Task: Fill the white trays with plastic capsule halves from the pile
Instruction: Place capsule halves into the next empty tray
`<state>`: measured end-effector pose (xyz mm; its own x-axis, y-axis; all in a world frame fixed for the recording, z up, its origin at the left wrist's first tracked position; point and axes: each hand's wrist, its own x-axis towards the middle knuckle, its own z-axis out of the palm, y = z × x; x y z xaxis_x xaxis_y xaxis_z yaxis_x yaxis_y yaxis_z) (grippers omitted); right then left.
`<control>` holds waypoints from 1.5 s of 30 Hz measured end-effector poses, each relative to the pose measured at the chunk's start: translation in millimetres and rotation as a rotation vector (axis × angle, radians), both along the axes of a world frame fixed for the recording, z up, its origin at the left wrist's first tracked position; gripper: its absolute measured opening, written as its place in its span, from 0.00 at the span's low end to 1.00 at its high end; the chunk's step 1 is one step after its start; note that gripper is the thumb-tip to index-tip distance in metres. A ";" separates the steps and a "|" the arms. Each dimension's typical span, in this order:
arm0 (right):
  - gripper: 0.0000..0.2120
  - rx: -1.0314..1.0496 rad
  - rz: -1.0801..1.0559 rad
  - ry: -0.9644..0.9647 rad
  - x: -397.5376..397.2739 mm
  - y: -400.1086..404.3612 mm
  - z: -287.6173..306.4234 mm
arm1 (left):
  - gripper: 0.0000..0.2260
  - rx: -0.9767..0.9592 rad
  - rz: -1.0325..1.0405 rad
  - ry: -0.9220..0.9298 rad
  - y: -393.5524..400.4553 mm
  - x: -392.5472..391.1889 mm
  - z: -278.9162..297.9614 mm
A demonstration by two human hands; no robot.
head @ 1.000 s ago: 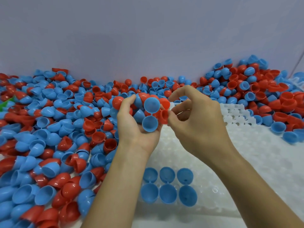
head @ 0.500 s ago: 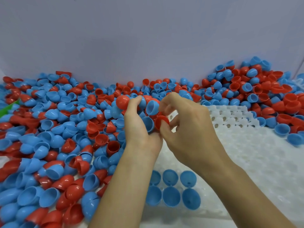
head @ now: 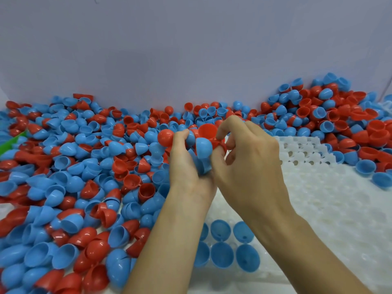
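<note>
My left hand [head: 186,166] cups a handful of blue and red capsule halves [head: 202,148] above the near edge of the pile. My right hand [head: 248,158] meets it from the right, its thumb and fingers pinching a red capsule half [head: 219,143] at the edge of that handful. A white tray [head: 331,209] with rows of round pockets lies below and to the right. Several blue halves [head: 222,242] sit open side up in its near-left pockets, partly hidden by my forearms. The pile of red and blue halves [head: 84,177] covers the left and back.
A pale wall closes the back behind the pile. More capsule halves [head: 331,119] are heaped at the back right, and a few loose blue ones [head: 377,175] lie on the tray's right side. A green object [head: 10,143] pokes out at the far left.
The view has tilted down slightly. My right hand closed in on the handful in my left hand and now pinches a red half; the blue halves in my left hand have turned dome-side toward me.
</note>
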<state>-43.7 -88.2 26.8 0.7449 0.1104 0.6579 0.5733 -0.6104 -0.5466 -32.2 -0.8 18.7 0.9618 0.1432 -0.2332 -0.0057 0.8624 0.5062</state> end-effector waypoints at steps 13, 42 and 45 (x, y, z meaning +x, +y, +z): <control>0.12 0.587 0.309 0.346 4.1 -11.0 8.0 | 0.05 -0.011 0.109 0.012 6.4 5.6 -0.4; 0.13 0.058 0.148 0.193 17.0 -19.7 -3.2 | 0.05 -0.042 0.179 0.046 13.3 5.9 -6.4; 0.15 0.145 0.192 0.231 17.5 -18.3 -3.8 | 0.05 -0.023 0.167 0.031 10.9 5.7 -6.9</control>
<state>-26.3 -106.5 23.0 0.8509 0.1805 0.4934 0.5211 -0.4097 -0.7488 -26.5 10.0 11.8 0.9174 0.2947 -0.2674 -0.1345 0.8621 0.4886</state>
